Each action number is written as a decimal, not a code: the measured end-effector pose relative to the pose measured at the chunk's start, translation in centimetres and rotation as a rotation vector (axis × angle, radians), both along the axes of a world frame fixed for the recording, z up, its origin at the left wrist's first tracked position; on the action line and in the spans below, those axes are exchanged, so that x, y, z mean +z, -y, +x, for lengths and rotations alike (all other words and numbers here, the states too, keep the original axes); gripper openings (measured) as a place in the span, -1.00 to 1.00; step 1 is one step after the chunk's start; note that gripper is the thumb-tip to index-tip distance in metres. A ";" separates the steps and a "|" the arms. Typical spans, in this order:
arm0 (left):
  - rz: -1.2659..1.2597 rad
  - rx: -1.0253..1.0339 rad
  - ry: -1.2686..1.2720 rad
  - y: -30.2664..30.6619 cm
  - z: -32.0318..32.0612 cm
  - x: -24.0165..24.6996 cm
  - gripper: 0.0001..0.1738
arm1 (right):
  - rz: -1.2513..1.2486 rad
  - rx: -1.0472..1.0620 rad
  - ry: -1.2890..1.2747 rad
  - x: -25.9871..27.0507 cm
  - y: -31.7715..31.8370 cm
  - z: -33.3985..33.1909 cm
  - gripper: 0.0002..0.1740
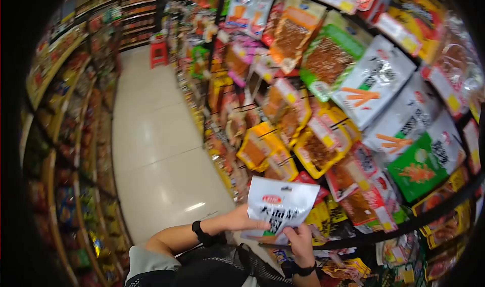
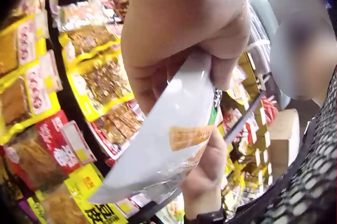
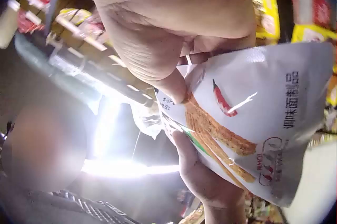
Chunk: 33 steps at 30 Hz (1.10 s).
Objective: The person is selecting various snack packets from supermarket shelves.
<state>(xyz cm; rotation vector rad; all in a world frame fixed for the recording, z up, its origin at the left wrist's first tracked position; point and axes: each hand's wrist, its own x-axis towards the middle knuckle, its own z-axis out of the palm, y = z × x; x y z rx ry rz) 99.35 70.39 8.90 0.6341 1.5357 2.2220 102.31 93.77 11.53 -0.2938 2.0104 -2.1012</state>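
A white snack packet [image 1: 283, 206] with black lettering and a small red logo is held up in front of the body. My left hand [image 1: 242, 218] grips its left side, thumb across the front. The right hand [image 1: 301, 241] pinches the lower right edge. In the left wrist view the packet [image 2: 163, 129] bulges below the left hand [image 2: 184, 40], with the right hand [image 2: 205, 171] beyond it. The right wrist view has the right hand [image 3: 179, 29] gripping the packet [image 3: 253, 113], which shows a red chili and brown sticks, and the left hand [image 3: 208, 179] below.
Hanging snack packets, including a green and white one [image 1: 424, 165], fill the rack on the right, close to the right hand. A dark rail [image 1: 353, 241] runs past that hand. Shelves [image 1: 76, 150] line the left, and a red stool [image 1: 158, 53] stands far down the tiled aisle [image 1: 156, 130].
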 end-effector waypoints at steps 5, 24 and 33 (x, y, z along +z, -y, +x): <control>0.149 0.399 0.323 6.2 1.3 -1.4 -0.41 | -0.033 0.447 0.190 -8.4 5.9 -4.7 -0.70; 0.097 0.876 0.358 40.7 -5.3 -8.4 -0.43 | 0.059 0.681 0.231 -8.3 48.6 -23.0 -0.57; 0.079 0.944 0.311 54.4 -10.5 -6.8 -0.43 | 0.082 0.859 0.204 -6.9 62.4 -29.6 -0.39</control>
